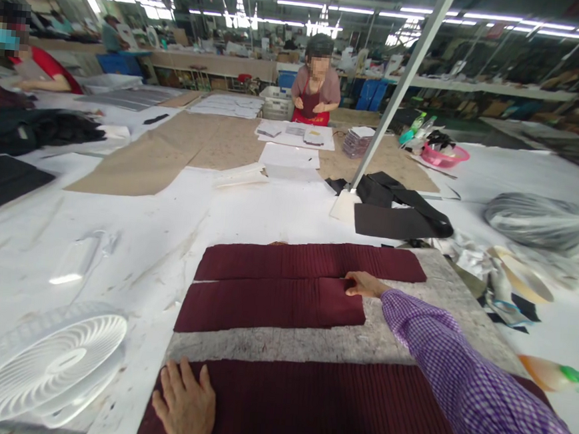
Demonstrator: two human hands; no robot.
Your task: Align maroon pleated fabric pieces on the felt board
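Observation:
Flat on the left end of a long dark maroon fabric strip (305,405) lies my left hand (185,399), its fingers stretched out. My right hand (363,284) reaches across and pinches the top right corner of a shorter maroon fabric piece (257,303). Behind that piece, another maroon strip (311,260) runs side by side with it. Fine creases or pleats cross the fabric pieces. All of them rest on a worn grey board (269,346). A purple checked sleeve covers my right arm.
To the left stands a white fan (65,360). A slanted metal pole (399,92) rises beside black fabric pieces (394,218). At right are a tape roll (523,272) and an orange bottle (548,373). Across the table a person in a red apron (315,92) handles dark pieces.

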